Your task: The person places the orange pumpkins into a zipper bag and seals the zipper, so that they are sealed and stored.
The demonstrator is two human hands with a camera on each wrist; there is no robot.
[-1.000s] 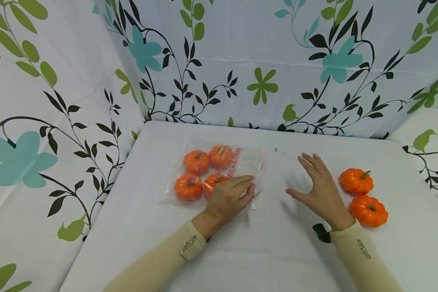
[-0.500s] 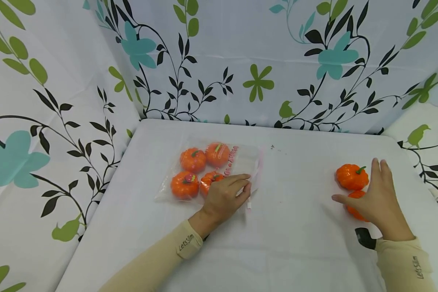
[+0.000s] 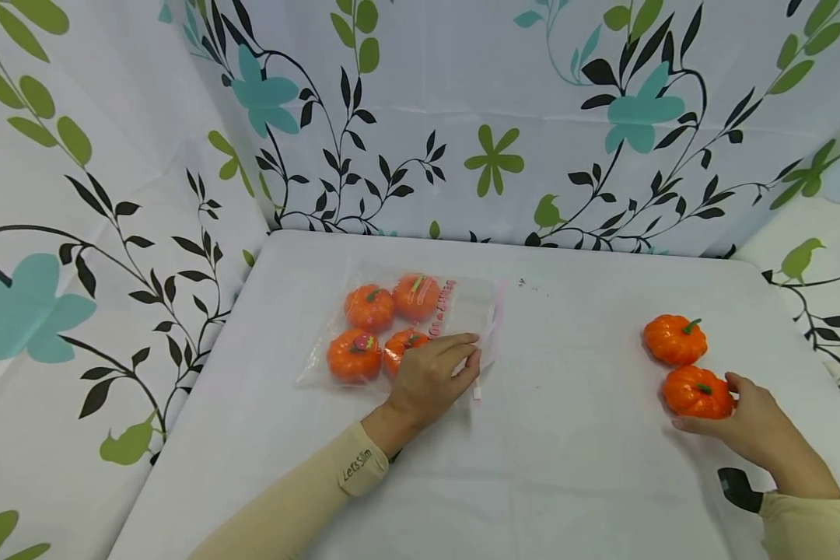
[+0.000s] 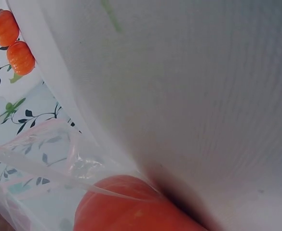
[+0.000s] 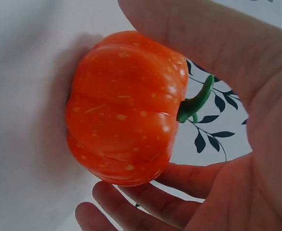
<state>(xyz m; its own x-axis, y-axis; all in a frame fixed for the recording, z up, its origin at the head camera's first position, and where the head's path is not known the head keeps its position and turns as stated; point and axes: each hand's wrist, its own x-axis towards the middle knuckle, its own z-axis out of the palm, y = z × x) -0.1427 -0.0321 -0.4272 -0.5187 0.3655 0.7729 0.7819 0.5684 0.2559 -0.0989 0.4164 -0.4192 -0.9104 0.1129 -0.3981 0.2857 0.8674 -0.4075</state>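
Note:
My left hand (image 3: 430, 381) pinches the open edge of a clear zip bag (image 3: 470, 299) lying on the table. Inside it are several small orange toy pumpkins (image 3: 353, 356), one partly hidden by that hand. The left wrist view shows the bag's film (image 4: 90, 163) raised over a pumpkin (image 4: 126, 207). At the right side, my right hand (image 3: 770, 432) grips the nearer of two loose toy pumpkins (image 3: 696, 393), thumb on one side and fingers on the other. Its green stem (image 5: 196, 101) faces the palm. The other loose pumpkin (image 3: 674, 339) sits just behind it.
A white-covered table (image 3: 567, 467) spreads under everything. A curtain with leaf and flower prints (image 3: 420, 101) hangs behind its far edge and along the left side. Small dark marks (image 3: 522, 282) show on the cloth beyond the bag.
My right hand has moved from mid-table to the right, lowered over the nearer loose pumpkin and closed around it. The left hand stays at the bag's edge.

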